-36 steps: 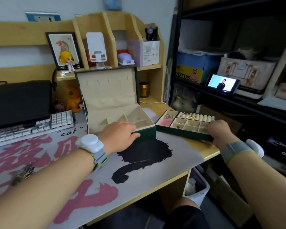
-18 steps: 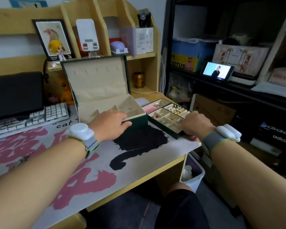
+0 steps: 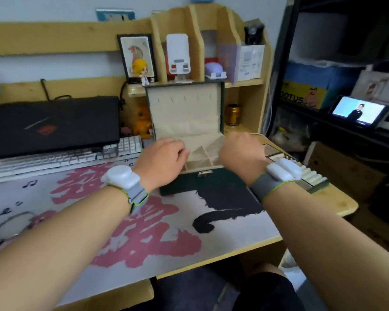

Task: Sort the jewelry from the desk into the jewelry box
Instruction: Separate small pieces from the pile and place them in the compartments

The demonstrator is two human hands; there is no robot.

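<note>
The dark green jewelry box (image 3: 202,184) stands open at the middle of the desk, its beige lid upright and its beige compartments showing. My left hand (image 3: 164,160) grips the box's left wall, fingers curled over the rim. My right hand (image 3: 240,154) holds the box's right side; its fingers are hidden behind the back of the hand. The removable jewelry tray (image 3: 318,182), with cream ring rolls, lies on the desk to the right, partly behind my right wrist. A thin bangle (image 3: 11,223) lies on the desk mat at far left.
A white keyboard (image 3: 61,158) and a closed black laptop (image 3: 52,124) sit at the back left. A wooden organiser (image 3: 211,25) with small items stands behind the box. A gold tin (image 3: 233,114) is under its shelf. The desk's right edge (image 3: 346,207) is close to the tray.
My right hand has let go of the tray and moved left onto the box's right side. The box now faces me squarely, with the tray left at its right.
</note>
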